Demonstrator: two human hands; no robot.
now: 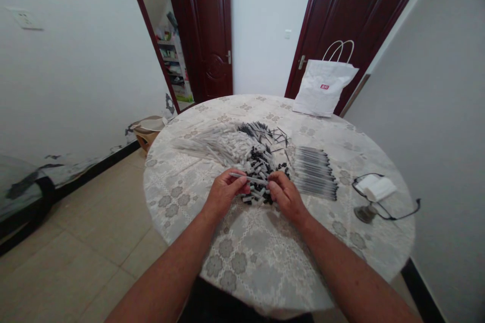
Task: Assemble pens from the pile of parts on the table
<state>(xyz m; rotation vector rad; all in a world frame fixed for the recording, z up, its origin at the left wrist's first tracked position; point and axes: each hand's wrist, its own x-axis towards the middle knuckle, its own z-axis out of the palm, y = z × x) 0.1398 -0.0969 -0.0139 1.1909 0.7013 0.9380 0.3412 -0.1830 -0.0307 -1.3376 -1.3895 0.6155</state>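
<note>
Between my two hands a slim, translucent pen (252, 179) is held sideways above the table. My left hand (227, 189) pinches its left part, and the fingers of my right hand (284, 192) close on its right end. Just under and behind the hands lies a heap of small black and whitish pen parts (261, 161). Long clear pen barrels (204, 144) spread out to the left of the heap. Dark, thin refills (259, 131) are piled at its back. To the right, finished-looking pens with dark ends (314, 171) lie side by side in a row.
The round table has a patterned cloth (182, 212). A white paper bag (324, 86) stands at its back right. Eyeglasses (394, 218), a white tissue pack (379, 187) and a small dark round object (366, 213) lie at the right. A brown stool (146, 136) stands beyond the left edge.
</note>
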